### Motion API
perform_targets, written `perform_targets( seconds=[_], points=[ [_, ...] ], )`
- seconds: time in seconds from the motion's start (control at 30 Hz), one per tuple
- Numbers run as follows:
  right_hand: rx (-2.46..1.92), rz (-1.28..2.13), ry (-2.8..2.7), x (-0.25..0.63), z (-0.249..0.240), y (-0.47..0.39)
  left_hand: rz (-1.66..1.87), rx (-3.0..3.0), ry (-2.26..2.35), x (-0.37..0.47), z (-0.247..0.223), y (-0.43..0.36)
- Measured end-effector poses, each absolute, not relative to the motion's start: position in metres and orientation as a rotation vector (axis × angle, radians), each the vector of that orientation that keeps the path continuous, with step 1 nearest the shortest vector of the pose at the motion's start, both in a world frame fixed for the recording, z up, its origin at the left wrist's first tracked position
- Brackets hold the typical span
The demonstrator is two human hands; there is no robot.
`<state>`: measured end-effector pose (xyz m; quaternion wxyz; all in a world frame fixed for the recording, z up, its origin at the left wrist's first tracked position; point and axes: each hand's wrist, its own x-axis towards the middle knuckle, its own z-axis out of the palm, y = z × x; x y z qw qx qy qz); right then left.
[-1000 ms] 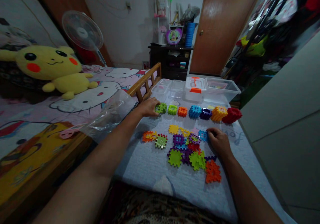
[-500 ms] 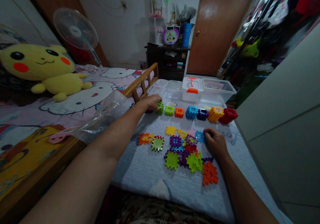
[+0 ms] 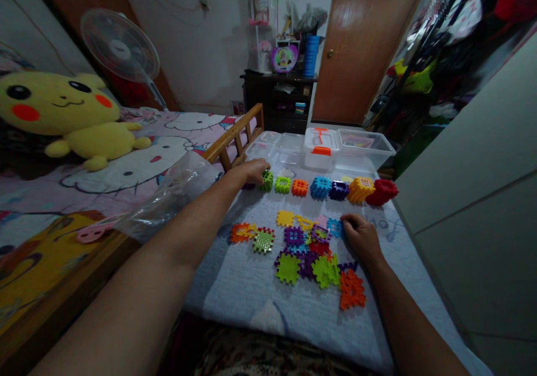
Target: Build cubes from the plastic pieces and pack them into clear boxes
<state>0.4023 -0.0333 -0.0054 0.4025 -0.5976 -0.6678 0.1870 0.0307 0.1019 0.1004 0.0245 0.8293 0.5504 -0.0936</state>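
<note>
My left hand (image 3: 255, 170) reaches to the left end of a row of stacked toy tiles. Its fingers are closed on a green tile stack (image 3: 267, 181), partly covering it; a dark piece is mostly hidden beneath the hand. My right hand (image 3: 359, 234) rests on the table with curled fingers, beside a blue tile (image 3: 334, 228). Whether anything lies within those fingers is hidden. Loose interlocking tiles lie between my arms, among them a lime tile (image 3: 288, 268), a purple tile (image 3: 294, 235), an orange tile (image 3: 352, 290) and a yellow tile (image 3: 285, 218).
Rightward along the row stand lime (image 3: 283, 184), orange (image 3: 300, 187), blue (image 3: 320, 187), dark blue (image 3: 339, 190), yellow (image 3: 361, 189) and red stacks (image 3: 381, 192). Behind are clear plastic boxes (image 3: 364, 147). A wooden bed rail (image 3: 235, 135) and a plastic bag (image 3: 168, 197) lie left.
The view has shifted slightly. Both hands keep their places by the green stack and the blue tile, and the tiles look unchanged.
</note>
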Motion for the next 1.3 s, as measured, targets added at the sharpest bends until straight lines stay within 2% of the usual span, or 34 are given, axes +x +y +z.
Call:
perform_targets(
  seconds=[0.17,0.37,0.5,0.73,1.13,1.3],
  points=[
    [-1.516,0.465,-1.685,0.402,-0.003,-0.034,-0.207,2.641,1.718,0.027,0.106,0.093],
    [-1.522,0.466,-1.695,0.402,-0.002,-0.033,0.185,2.741,1.545,0.027,0.119,0.027],
    [-1.524,0.465,-1.683,0.402,-0.003,-0.032,0.103,2.601,1.328,0.029,0.108,-0.034],
    [-1.533,0.461,-1.685,0.402,-0.004,-0.032,0.015,2.536,1.306,0.040,0.071,-0.089],
    [-1.535,0.456,-1.662,0.400,-0.004,-0.032,0.260,2.440,1.509,0.054,0.058,-0.074],
    [-1.538,0.465,-1.658,0.400,-0.003,-0.032,0.203,2.322,1.718,0.062,0.056,-0.052]
  ],
)
